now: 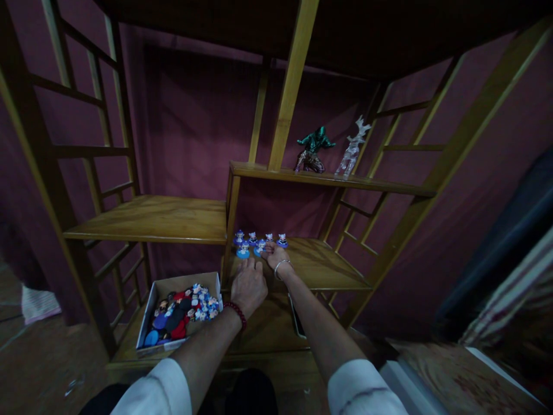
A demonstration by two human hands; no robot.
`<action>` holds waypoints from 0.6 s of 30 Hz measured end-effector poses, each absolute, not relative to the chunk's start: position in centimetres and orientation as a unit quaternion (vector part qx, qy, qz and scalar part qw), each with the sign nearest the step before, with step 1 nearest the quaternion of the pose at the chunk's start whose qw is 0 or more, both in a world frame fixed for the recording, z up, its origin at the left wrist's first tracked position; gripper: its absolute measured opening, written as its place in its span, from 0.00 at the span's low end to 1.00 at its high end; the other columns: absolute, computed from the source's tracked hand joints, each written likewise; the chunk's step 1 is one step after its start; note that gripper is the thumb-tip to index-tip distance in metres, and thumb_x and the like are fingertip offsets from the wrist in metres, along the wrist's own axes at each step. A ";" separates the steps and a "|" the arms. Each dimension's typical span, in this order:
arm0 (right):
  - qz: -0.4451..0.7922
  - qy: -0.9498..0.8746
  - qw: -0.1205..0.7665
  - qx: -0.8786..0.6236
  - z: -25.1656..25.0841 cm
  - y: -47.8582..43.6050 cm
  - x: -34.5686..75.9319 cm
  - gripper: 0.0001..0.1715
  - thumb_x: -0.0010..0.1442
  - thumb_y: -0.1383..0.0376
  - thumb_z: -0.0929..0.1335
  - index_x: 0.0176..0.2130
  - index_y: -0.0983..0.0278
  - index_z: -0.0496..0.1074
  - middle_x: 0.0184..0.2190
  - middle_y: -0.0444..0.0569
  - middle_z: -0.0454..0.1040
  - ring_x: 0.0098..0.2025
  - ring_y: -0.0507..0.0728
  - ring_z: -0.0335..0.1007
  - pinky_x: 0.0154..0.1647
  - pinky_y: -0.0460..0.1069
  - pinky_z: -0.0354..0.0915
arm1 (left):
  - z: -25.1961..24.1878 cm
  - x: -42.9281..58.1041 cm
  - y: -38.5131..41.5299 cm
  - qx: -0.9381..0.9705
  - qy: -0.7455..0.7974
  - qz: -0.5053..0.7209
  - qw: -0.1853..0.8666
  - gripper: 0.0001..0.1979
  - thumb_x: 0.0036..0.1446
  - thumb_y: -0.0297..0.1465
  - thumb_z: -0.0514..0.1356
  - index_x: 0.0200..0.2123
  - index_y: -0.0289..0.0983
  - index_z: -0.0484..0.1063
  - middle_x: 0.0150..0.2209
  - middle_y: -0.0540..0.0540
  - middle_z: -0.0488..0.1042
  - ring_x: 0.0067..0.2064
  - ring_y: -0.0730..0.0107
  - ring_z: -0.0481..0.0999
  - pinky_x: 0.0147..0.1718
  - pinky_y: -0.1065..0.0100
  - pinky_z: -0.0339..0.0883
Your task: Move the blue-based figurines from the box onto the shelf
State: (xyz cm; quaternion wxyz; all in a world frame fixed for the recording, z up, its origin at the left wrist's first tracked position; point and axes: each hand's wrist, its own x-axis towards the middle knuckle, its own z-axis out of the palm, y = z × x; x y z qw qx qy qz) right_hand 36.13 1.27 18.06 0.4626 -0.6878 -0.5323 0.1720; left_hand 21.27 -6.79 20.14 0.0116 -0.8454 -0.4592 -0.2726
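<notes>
Small white-and-blue figurines on round bases stand in two rows on the lower right shelf (332,262). My right hand (277,256), with a silver bangle at the wrist, reaches to a front-row figurine (260,248), its fingers closed at that figurine's side. Just below another front figurine (242,249) on a light blue base is my left hand (249,286), wearing a red bead bracelet. Its fingers point forward, slightly apart, by the shelf's front edge, and nothing shows in them. Behind are several back-row figurines (253,237) on purplish bases.
An open cardboard box (149,314) of loose figurines and red, black and blue discs sits at lower left. A phone-like dark object (298,320) lies under my right forearm. Above stand a green crouching statuette (317,141) and a clear deer figure (352,150). A wooden divider (230,230) rises left of the figurines.
</notes>
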 end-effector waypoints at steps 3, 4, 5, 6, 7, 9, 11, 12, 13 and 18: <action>0.171 -0.535 0.463 -0.686 17.9 1.4 36.2 0.18 0.41 0.68 0.69 0.36 0.63 0.68 0.33 0.46 0.73 0.37 0.53 0.70 0.41 0.48 0.65 | 20.2 21.3 -6.8 -0.846 -0.458 -0.273 0.011 0.09 0.51 0.25 0.48 0.35 0.33 0.63 0.38 0.41 0.63 0.44 0.61 0.61 0.45 0.61 0.54; 0.173 -0.535 0.462 -0.685 17.9 1.4 36.1 0.18 0.41 0.68 0.69 0.37 0.63 0.68 0.34 0.47 0.73 0.37 0.53 0.70 0.41 0.48 0.65 | 20.2 21.2 -6.8 -0.845 -0.458 -0.275 0.010 0.09 0.51 0.25 0.47 0.35 0.33 0.63 0.38 0.41 0.63 0.43 0.62 0.61 0.45 0.61 0.54; 0.174 -0.535 0.462 -0.685 17.9 1.4 36.1 0.18 0.41 0.69 0.69 0.37 0.63 0.68 0.34 0.47 0.73 0.37 0.53 0.70 0.41 0.48 0.65 | 20.3 21.2 -6.9 -0.845 -0.459 -0.275 0.009 0.09 0.51 0.25 0.47 0.36 0.34 0.63 0.38 0.41 0.63 0.43 0.62 0.61 0.45 0.61 0.54; 0.175 -0.535 0.462 -0.686 18.0 1.3 36.1 0.19 0.41 0.69 0.69 0.37 0.63 0.68 0.34 0.48 0.73 0.37 0.54 0.70 0.42 0.49 0.65 | 20.3 21.2 -6.9 -0.845 -0.458 -0.275 0.007 0.09 0.51 0.25 0.47 0.36 0.33 0.63 0.38 0.41 0.63 0.44 0.62 0.61 0.45 0.61 0.54; 0.175 -0.535 0.462 -0.685 18.0 1.3 36.1 0.19 0.41 0.69 0.69 0.37 0.63 0.68 0.34 0.48 0.73 0.37 0.54 0.70 0.42 0.49 0.65 | 20.4 21.2 -6.9 -0.845 -0.458 -0.274 0.006 0.09 0.51 0.25 0.47 0.36 0.33 0.63 0.38 0.41 0.63 0.44 0.62 0.61 0.45 0.61 0.54; 0.172 -0.534 0.464 -0.686 18.1 1.2 36.0 0.19 0.41 0.69 0.69 0.37 0.63 0.68 0.34 0.49 0.73 0.37 0.54 0.70 0.41 0.48 0.65 | 20.5 21.1 -7.0 -0.846 -0.458 -0.273 0.003 0.09 0.51 0.25 0.47 0.36 0.33 0.63 0.38 0.41 0.63 0.44 0.62 0.61 0.45 0.61 0.54; 0.169 -0.535 0.462 -0.687 18.3 1.1 36.0 0.19 0.41 0.69 0.69 0.37 0.63 0.68 0.33 0.48 0.74 0.36 0.54 0.70 0.41 0.47 0.65 | 20.6 21.1 -7.0 -0.846 -0.459 -0.273 0.002 0.09 0.51 0.25 0.47 0.36 0.33 0.63 0.39 0.41 0.63 0.45 0.61 0.61 0.45 0.61 0.54; 0.169 -0.537 0.460 -0.687 18.3 1.0 36.0 0.19 0.41 0.68 0.69 0.37 0.63 0.68 0.33 0.48 0.74 0.37 0.53 0.70 0.41 0.47 0.65 | 20.6 21.1 -7.0 -0.846 -0.459 -0.273 0.004 0.09 0.51 0.25 0.47 0.36 0.33 0.63 0.39 0.41 0.63 0.45 0.61 0.61 0.45 0.61 0.54; 0.169 -0.538 0.458 -0.688 18.3 1.0 36.0 0.18 0.41 0.68 0.69 0.37 0.63 0.68 0.33 0.47 0.74 0.37 0.53 0.70 0.41 0.46 0.65 | 20.6 21.1 -7.0 -0.846 -0.458 -0.274 0.006 0.09 0.51 0.25 0.47 0.36 0.33 0.63 0.39 0.41 0.63 0.45 0.61 0.61 0.45 0.61 0.54; 0.165 -0.535 0.458 -0.691 18.2 0.8 36.1 0.17 0.42 0.68 0.68 0.36 0.63 0.68 0.33 0.46 0.74 0.36 0.52 0.70 0.42 0.48 0.65 | 20.3 21.1 -7.0 -0.844 -0.456 -0.283 0.008 0.09 0.51 0.25 0.47 0.36 0.33 0.63 0.39 0.41 0.63 0.44 0.62 0.61 0.44 0.61 0.54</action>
